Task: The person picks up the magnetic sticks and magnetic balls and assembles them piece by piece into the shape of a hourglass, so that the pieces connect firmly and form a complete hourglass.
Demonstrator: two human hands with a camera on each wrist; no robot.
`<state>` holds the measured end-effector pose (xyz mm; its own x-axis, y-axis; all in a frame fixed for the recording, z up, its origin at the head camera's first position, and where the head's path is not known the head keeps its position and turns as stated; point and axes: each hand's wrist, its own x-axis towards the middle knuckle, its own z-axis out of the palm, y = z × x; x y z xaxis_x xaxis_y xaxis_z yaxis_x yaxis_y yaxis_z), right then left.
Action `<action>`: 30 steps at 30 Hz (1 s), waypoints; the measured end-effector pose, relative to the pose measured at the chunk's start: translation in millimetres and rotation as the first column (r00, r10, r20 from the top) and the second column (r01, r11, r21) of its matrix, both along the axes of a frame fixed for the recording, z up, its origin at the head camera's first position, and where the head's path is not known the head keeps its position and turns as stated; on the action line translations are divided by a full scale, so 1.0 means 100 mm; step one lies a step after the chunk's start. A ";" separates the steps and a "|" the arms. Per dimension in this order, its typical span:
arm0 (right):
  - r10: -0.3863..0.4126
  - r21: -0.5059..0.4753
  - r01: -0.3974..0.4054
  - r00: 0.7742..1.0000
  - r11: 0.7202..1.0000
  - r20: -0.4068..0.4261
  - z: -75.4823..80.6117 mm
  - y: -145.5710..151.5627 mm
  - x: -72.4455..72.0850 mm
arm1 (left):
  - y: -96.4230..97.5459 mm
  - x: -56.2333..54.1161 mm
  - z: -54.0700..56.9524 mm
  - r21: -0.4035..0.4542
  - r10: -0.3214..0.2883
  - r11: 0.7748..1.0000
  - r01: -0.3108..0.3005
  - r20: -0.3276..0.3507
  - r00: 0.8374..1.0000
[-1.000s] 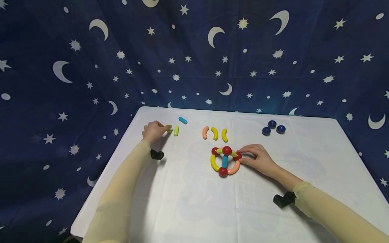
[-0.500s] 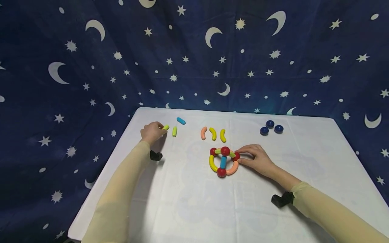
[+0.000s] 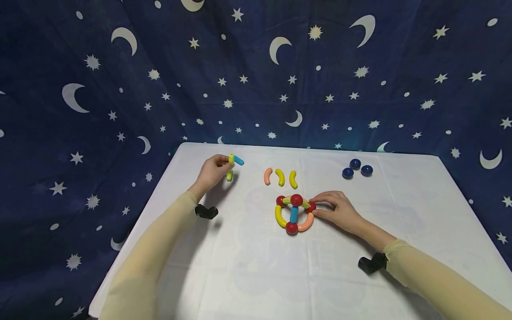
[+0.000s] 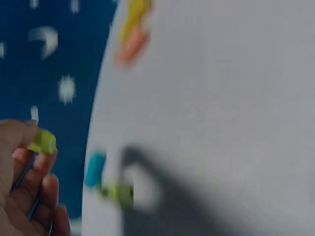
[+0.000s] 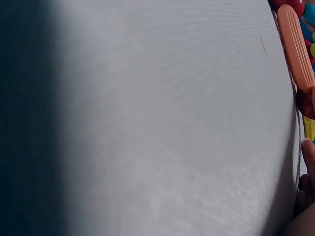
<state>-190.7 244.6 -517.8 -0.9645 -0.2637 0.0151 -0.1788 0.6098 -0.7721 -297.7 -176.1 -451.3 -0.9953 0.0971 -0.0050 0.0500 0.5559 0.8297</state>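
My left hand (image 3: 212,172) pinches a short green magnetic stick (image 4: 44,141) between thumb and finger, raised over the table's far left part. Just beyond it in the head view lie a blue stick (image 3: 238,160) and, partly behind the fingers, a second green stick (image 3: 229,176). With thumb and fingertips, my right hand (image 3: 340,210) holds the red ball (image 3: 310,207) at the right corner of a built frame. The frame joins red balls with a blue stick (image 3: 294,215), green sticks, a yellow curved stick (image 3: 280,216) and an orange curved stick (image 3: 306,222).
Behind the frame lie a loose orange curved stick (image 3: 267,176) and two yellow curved sticks, one of them the right-hand yellow stick (image 3: 293,179). Three navy balls, including a front navy ball (image 3: 348,173), sit at the back right. A starry curtain (image 3: 256,80) hangs behind the white table (image 3: 256,275).
My left hand has lifted the green stick off the table and carried it right, over the other green and blue sticks. My right hand stays at the frame's red ball.
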 end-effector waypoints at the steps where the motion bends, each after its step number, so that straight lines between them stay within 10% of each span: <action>1: -0.001 0.001 0.001 1.000 1.000 0.002 0.00 0.00 0.00 | 0.09 0.03 0.02 0.069 -0.039 0.997 0.038 0.012 0.999; 11: 0.002 -0.004 -0.002 1.000 1.000 0.003 0.02 -0.01 0.00 | 0.83 0.46 0.09 0.364 -0.338 0.889 0.279 0.107 0.935; 30: -0.003 0.005 0.003 1.000 1.000 0.007 -0.01 0.01 0.00 | 1.21 0.76 -0.03 0.395 -0.438 0.831 0.393 0.029 0.898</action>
<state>-190.8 245.8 -518.4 -0.9655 -0.2604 0.0070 -0.1712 0.6139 -0.7706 -221.4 -55.6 -453.9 -0.8549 0.5187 0.0049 0.0997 0.1550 0.9829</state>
